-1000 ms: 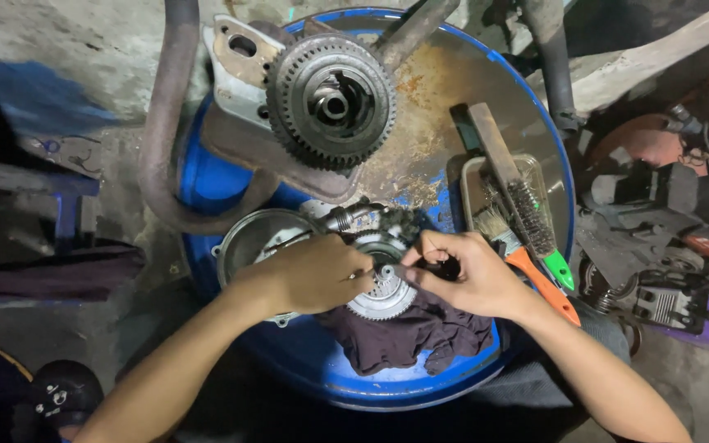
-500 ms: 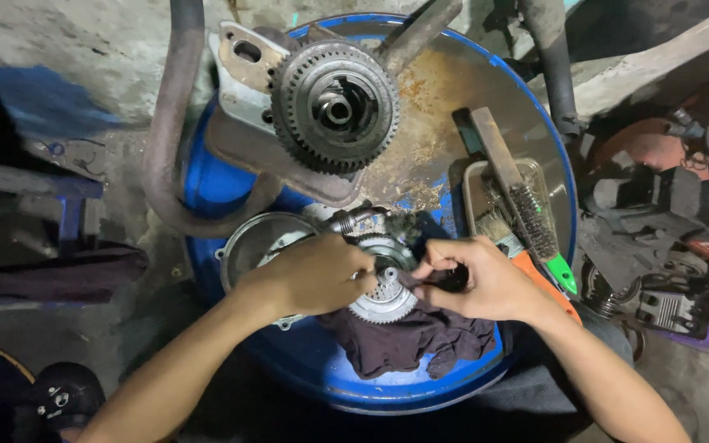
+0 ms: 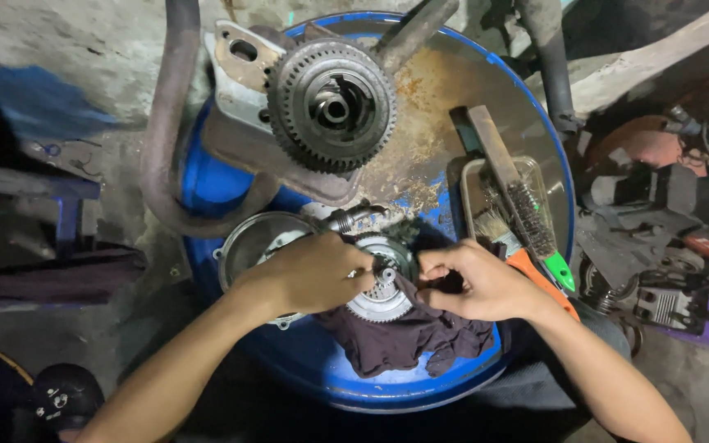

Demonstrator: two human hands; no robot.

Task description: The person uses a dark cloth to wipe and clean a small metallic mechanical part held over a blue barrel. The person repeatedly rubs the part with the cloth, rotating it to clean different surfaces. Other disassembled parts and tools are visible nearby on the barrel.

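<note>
Work is on the small toothed gear wheel (image 3: 381,283), which lies just below the centre of the frame on the lid of a blue drum (image 3: 420,385). A dark rag (image 3: 408,340) sits under it and spreads toward the lower edge of the lid.

The left hand (image 3: 313,272) covers the left side of the wheel, its fingers curled and pressed onto the hub. The right hand (image 3: 473,283) is just right of the wheel, its grip pinched together on a fold of the rag and perhaps a small dark part; which one cannot be told.

To do this step well:
- Hold the wheel flat against the rag with the left hand so it cannot slide on the rusty lid.
- Keep the right-hand pinch close to the hub and apply short, controlled movements.
- Keep loose cloth away from the teeth.

Orientation: the wheel lies flat, its face turned up toward the camera. Being round, it has no long axis in the plane of the lid; its axle line runs vertically, into the drum top.

Nearby: a larger gear assembly (image 3: 331,105) on a metal bracket at upper centre, a round metal cover (image 3: 256,242) to the left, partly under the left hand, and a wire brush (image 3: 527,209) with a paintbrush (image 3: 510,246) in a tray at right.
</note>
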